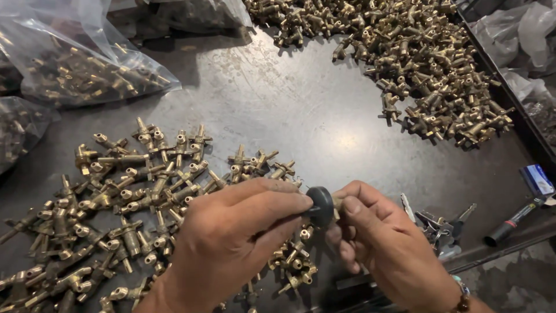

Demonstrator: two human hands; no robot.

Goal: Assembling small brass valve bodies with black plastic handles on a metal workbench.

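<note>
L hand & R hand pinch black knob, prob. on brass valve.

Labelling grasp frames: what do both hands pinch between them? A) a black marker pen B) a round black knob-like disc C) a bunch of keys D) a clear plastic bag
B: the left hand and right hand meet with their fingers on the round black knob-like disc, above the loose brass valve fittings on the dark metal table; the bunch of keys lies untouched to the right.

Brass-gold valve fittings on a dark grey table; black round knob; seemingly blue small box
</note>
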